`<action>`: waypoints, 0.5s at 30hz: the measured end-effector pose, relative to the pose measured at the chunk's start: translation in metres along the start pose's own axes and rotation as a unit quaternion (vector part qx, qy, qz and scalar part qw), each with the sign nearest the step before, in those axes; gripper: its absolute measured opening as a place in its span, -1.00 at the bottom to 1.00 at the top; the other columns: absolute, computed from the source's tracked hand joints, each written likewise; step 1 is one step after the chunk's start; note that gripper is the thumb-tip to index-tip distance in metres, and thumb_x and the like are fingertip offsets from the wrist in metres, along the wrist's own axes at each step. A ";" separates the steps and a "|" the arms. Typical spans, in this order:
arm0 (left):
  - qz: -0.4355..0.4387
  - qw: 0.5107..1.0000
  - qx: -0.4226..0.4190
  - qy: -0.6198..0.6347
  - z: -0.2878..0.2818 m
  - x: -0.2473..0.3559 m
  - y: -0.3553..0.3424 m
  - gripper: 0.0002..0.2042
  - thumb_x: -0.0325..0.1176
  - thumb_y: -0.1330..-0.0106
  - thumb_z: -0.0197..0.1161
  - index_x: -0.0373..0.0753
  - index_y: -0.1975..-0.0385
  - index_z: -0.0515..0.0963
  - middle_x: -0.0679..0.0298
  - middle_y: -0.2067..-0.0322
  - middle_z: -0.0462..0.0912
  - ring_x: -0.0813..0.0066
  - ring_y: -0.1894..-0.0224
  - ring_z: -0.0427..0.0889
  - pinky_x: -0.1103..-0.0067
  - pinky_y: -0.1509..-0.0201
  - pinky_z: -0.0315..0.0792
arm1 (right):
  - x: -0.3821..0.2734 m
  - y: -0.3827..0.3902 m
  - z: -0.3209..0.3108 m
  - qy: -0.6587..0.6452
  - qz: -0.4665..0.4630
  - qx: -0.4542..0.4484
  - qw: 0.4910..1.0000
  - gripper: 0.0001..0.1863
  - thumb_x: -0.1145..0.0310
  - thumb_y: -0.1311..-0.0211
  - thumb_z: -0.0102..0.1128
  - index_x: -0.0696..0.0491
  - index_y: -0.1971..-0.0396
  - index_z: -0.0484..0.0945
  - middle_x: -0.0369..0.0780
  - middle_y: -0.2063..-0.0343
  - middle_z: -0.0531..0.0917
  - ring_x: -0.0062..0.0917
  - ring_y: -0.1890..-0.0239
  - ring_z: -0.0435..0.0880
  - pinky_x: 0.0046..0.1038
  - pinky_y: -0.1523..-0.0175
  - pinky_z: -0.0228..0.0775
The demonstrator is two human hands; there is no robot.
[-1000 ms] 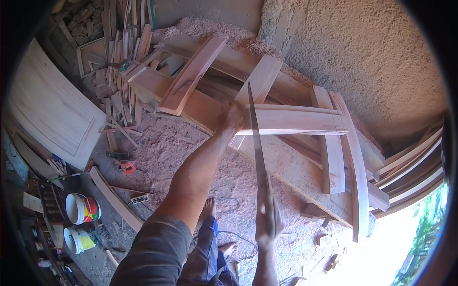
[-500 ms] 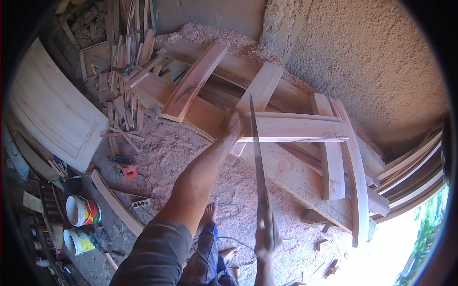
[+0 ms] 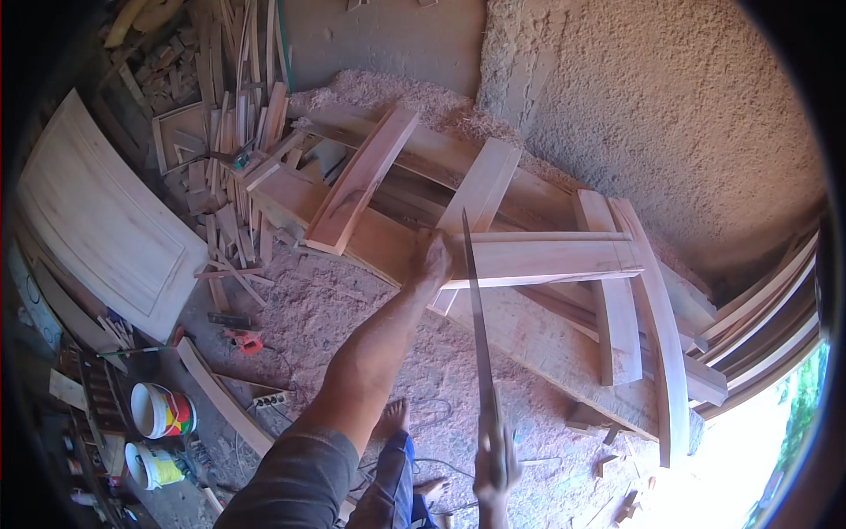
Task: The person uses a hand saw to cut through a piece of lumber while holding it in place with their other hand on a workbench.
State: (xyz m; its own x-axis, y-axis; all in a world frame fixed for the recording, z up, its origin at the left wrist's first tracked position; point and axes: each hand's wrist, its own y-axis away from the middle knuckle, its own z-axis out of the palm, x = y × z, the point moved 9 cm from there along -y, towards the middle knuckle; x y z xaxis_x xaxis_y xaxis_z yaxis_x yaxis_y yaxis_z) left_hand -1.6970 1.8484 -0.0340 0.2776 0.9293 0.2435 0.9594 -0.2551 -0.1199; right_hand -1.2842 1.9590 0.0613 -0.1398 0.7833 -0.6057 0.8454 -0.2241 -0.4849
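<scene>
Grey saw blade (image 3: 480, 335), pinkish board (image 3: 546, 258), blue trousers (image 3: 388, 485), white bucket (image 3: 152, 410) with red-and-yellow patches

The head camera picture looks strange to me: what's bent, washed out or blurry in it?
In the head view, the pale wooden panel looks bowed near the dark, rounded rim; in the head view, glare whitens the lower right beside the greenery; in the head view, the right hand on the handsaw looks soft, whether from motion or focus I can't tell.

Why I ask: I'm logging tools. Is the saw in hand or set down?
In hand: the right hand grips the saw, which crosses the pale board. Whether it bites into the wood, I cannot tell.
</scene>
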 end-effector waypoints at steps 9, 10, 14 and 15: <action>0.062 0.994 0.088 -0.027 0.005 0.026 -0.002 -0.82 -0.29 -0.28 0.22 -0.16 0.22 0.67 0.14 0.08 0.57 0.15 -0.03 0.47 0.41 -0.05 0.37 | 0.027 -0.118 0.048 -0.118 0.042 0.039 0.991 -0.53 0.54 -0.25 0.19 0.15 -0.20 0.54 0.05 0.03 0.71 -0.20 0.32 0.76 -0.30 0.29 0.60; 0.098 0.987 0.065 -0.107 0.002 0.039 -0.005 -0.81 -0.29 -0.28 0.22 -0.17 0.21 0.68 0.14 0.09 0.56 0.15 -0.02 0.47 0.41 -0.04 0.38 | 0.029 -0.118 0.049 -0.093 0.006 0.061 0.994 -0.53 0.52 -0.26 0.20 0.16 -0.19 0.53 0.06 0.02 0.70 -0.16 0.30 0.76 -0.28 0.26 0.60; 0.049 0.996 0.056 -0.056 -0.007 0.012 0.004 -0.83 -0.33 -0.35 0.17 -0.21 0.15 0.57 0.09 0.11 0.53 0.08 -0.03 0.52 0.30 -0.04 0.47 | 0.011 -0.016 0.017 0.038 0.115 -0.075 0.990 -0.52 0.57 -0.28 0.18 0.05 -0.23 0.55 -0.06 -0.10 0.68 -0.19 0.13 0.78 -0.37 0.21 0.61; 0.005 0.998 0.065 0.022 -0.006 0.007 0.005 -0.85 -0.35 -0.37 0.15 -0.20 0.14 0.54 0.08 0.11 0.53 0.06 -0.03 0.53 0.28 -0.04 0.50 | 0.007 0.020 0.000 0.072 0.160 -0.131 0.976 -0.52 0.58 -0.27 0.19 0.06 -0.21 0.57 -0.07 -0.11 0.69 -0.24 0.14 0.80 -0.38 0.24 0.62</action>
State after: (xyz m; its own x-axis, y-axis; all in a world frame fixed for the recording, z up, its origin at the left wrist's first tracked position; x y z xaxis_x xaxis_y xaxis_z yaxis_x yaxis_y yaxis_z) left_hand -1.6898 1.8521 -0.0276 0.2914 0.9136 0.2838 0.9432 -0.2248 -0.2447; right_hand -1.2684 1.9594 0.0474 0.2104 0.7753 -0.5956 0.9393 -0.3292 -0.0968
